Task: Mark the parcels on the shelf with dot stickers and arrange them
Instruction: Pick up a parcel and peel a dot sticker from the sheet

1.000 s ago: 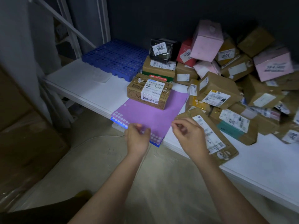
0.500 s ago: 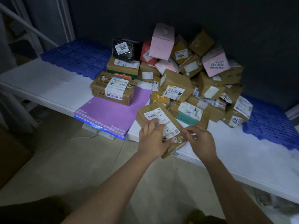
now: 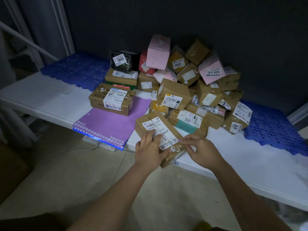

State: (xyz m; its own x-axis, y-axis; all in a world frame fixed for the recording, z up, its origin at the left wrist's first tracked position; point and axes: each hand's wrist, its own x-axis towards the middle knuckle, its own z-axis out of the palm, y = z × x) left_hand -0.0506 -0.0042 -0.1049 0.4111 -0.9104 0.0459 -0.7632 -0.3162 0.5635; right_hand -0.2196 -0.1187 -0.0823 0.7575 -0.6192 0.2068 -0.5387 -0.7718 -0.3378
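On the shelf [image 3: 50,104] a heap of some twenty parcels [image 3: 191,90] — too jumbled to count exactly — rises behind one purple sticker sheet [image 3: 108,124]. The front parcel [image 3: 160,130], long axis running away-left, lies under both hands: left hand [image 3: 150,147] flat on its label, right hand [image 3: 200,149] pinching one dot sticker [image 3: 180,140] — nearer its corner.

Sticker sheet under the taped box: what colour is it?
Purple, with rows of pale dots along its near edge; the head view shows it.
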